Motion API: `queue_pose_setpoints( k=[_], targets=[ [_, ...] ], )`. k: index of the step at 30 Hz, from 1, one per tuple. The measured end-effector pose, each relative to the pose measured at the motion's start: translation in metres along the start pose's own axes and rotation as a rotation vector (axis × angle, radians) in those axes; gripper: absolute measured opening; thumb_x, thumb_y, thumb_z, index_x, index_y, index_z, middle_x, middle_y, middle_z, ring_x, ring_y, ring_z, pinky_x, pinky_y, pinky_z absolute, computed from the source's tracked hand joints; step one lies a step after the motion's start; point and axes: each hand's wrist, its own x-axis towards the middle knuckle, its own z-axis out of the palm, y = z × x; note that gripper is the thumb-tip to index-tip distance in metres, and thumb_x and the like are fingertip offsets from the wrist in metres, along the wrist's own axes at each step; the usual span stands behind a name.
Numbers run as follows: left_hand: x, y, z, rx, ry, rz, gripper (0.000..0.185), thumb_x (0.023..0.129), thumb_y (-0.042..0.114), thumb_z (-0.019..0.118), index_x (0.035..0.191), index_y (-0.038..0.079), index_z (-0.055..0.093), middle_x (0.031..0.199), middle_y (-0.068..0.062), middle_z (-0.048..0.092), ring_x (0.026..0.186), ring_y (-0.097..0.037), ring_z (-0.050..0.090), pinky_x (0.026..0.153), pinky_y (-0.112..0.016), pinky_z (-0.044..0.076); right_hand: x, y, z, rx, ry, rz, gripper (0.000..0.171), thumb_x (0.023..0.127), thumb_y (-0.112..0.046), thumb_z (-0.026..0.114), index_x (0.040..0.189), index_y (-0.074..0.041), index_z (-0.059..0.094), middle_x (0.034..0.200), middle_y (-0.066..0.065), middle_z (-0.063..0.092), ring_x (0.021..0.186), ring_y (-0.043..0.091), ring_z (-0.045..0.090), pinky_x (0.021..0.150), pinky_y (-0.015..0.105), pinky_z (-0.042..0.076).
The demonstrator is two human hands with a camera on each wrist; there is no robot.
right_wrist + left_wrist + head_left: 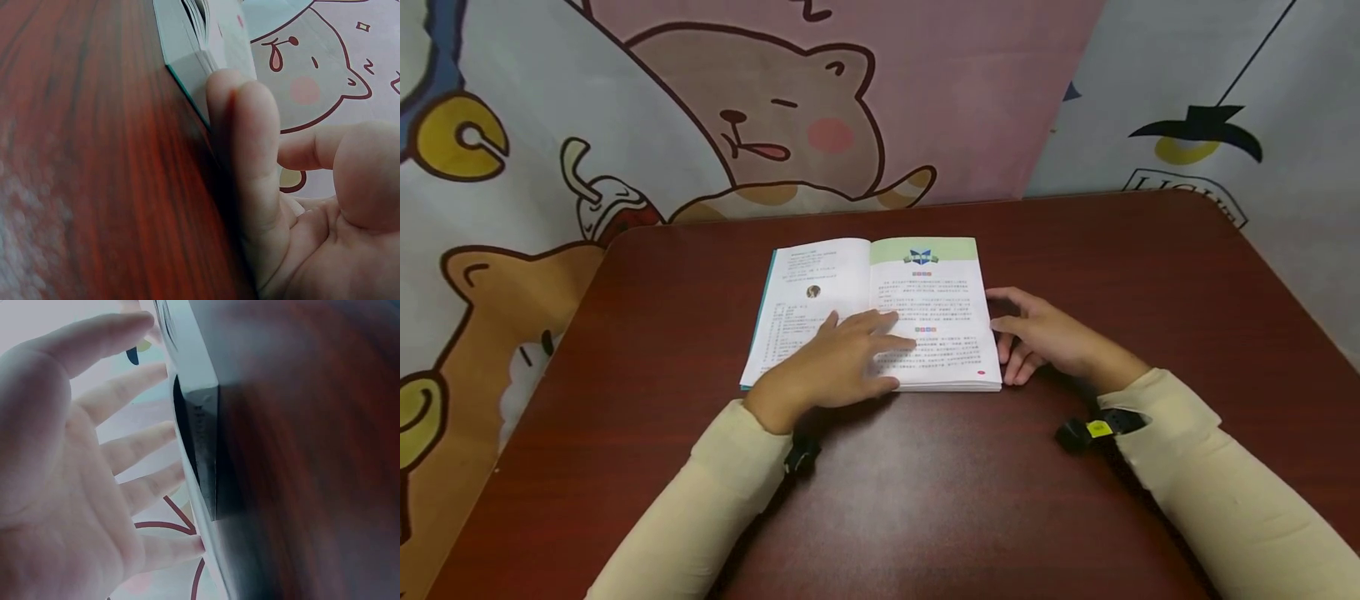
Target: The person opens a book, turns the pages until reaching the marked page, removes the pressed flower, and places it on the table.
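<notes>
Book (pixel 880 312) lies open on the table (pixel 1075 250). Left hand (pixel 838 362) rests flat on its pages, fingers spread; right hand (pixel 1045 337) touches its right edge, fingers relaxed. Best to keep the left palm pressing evenly so pages stay flat.

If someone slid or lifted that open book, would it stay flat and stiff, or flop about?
The book looks thin and soft-covered, so it would probably sag if lifted by one edge. Its pages would likely spring up once the left hand pressing them lets go. On the smooth table it should slide easily.
</notes>
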Motion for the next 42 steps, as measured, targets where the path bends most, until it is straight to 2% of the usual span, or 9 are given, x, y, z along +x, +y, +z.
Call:
queue_pose_setpoints(
  k=[9, 14, 19, 23, 26, 31, 34, 38, 42],
  targets=[
    [-0.001, 0.008, 0.002, -0.008, 0.037, -0.015, 0.043, 0.094, 0.029, 0.066, 0.137, 0.029, 0.062, 0.158, -0.004, 0.041, 0.15, -0.032, 0.032, 0.113, -0.074, 0.018, -0.002, -0.001, -0.001, 0.005, 0.005, -0.001, 0.06, 0.106, -0.018, 0.043, 0.158, -0.021, 0.015, 0.073, 0.016, 0.058, 0.053, 0.027, 0.067, 0.053, 0.043, 0.058],
    [-0.003, 0.014, 0.006, 0.068, 0.061, 0.008, 0.043, 0.095, 0.026, 0.063, 0.138, 0.024, 0.061, 0.154, -0.007, 0.048, 0.145, -0.037, 0.04, 0.112, -0.071, 0.026, -0.002, -0.001, -0.001, 0.014, -0.013, -0.003, 0.06, 0.105, -0.016, 0.041, 0.158, -0.02, 0.013, 0.073, 0.015, 0.058, 0.054, 0.027, 0.067, 0.054, 0.043, 0.058],
    [-0.003, 0.016, 0.008, 0.162, 0.135, 0.069, 0.039, 0.094, 0.026, 0.065, 0.132, 0.02, 0.065, 0.146, -0.008, 0.056, 0.135, -0.037, 0.051, 0.108, -0.065, 0.036, -0.002, 0.0, -0.001, 0.013, -0.002, -0.005, 0.058, 0.106, -0.016, 0.04, 0.158, -0.02, 0.014, 0.073, 0.014, 0.057, 0.053, 0.027, 0.067, 0.053, 0.043, 0.058],
    [-0.004, 0.016, 0.009, 0.192, 0.165, 0.093, 0.035, 0.094, 0.027, 0.067, 0.127, 0.018, 0.067, 0.141, -0.008, 0.059, 0.131, -0.037, 0.055, 0.106, -0.065, 0.039, 0.0, 0.0, -0.001, 0.01, -0.007, -0.007, 0.058, 0.106, -0.017, 0.04, 0.158, -0.02, 0.014, 0.074, 0.015, 0.059, 0.054, 0.027, 0.068, 0.054, 0.043, 0.058],
    [-0.004, 0.015, 0.011, 0.218, 0.2, 0.123, 0.026, 0.092, 0.027, 0.068, 0.116, 0.017, 0.07, 0.131, -0.006, 0.065, 0.126, -0.03, 0.059, 0.103, -0.063, 0.042, 0.0, 0.0, -0.001, 0.008, -0.013, -0.003, 0.059, 0.106, -0.017, 0.041, 0.158, -0.02, 0.013, 0.074, 0.014, 0.059, 0.054, 0.027, 0.068, 0.055, 0.043, 0.059],
    [-0.002, 0.014, 0.013, 0.303, 0.322, 0.214, 0.002, 0.086, 0.021, 0.07, 0.086, 0.019, 0.07, 0.1, 0.001, 0.068, 0.098, -0.02, 0.065, 0.088, -0.05, 0.05, -0.001, -0.001, -0.001, 0.003, 0.001, -0.006, 0.058, 0.106, -0.018, 0.041, 0.158, -0.02, 0.015, 0.073, 0.014, 0.058, 0.054, 0.027, 0.068, 0.054, 0.043, 0.058],
    [-0.001, 0.013, 0.012, 0.336, 0.349, 0.245, 0.01, 0.082, 0.019, 0.071, 0.075, 0.022, 0.065, 0.084, 0.006, 0.063, 0.083, -0.017, 0.06, 0.078, -0.041, 0.049, -0.001, -0.002, -0.001, 0.002, -0.009, -0.013, 0.059, 0.106, -0.019, 0.042, 0.158, -0.02, 0.014, 0.073, 0.014, 0.059, 0.054, 0.027, 0.068, 0.054, 0.043, 0.059],
    [0.0, 0.012, 0.012, 0.326, 0.345, 0.256, 0.014, 0.08, 0.019, 0.071, 0.071, 0.023, 0.062, 0.074, 0.008, 0.056, 0.075, -0.015, 0.055, 0.069, -0.036, 0.045, -0.002, -0.002, -0.001, 0.007, -0.015, -0.012, 0.061, 0.106, -0.018, 0.042, 0.159, -0.019, 0.012, 0.073, 0.014, 0.059, 0.054, 0.026, 0.067, 0.054, 0.042, 0.058],
    [0.001, 0.012, 0.012, 0.298, 0.332, 0.248, 0.011, 0.082, 0.019, 0.07, 0.075, 0.022, 0.063, 0.076, 0.007, 0.057, 0.077, -0.015, 0.057, 0.068, -0.036, 0.044, -0.002, -0.002, -0.001, 0.018, -0.011, -0.005, 0.06, 0.106, -0.019, 0.042, 0.158, -0.02, 0.013, 0.073, 0.014, 0.059, 0.053, 0.026, 0.067, 0.053, 0.042, 0.058]
  ],
)
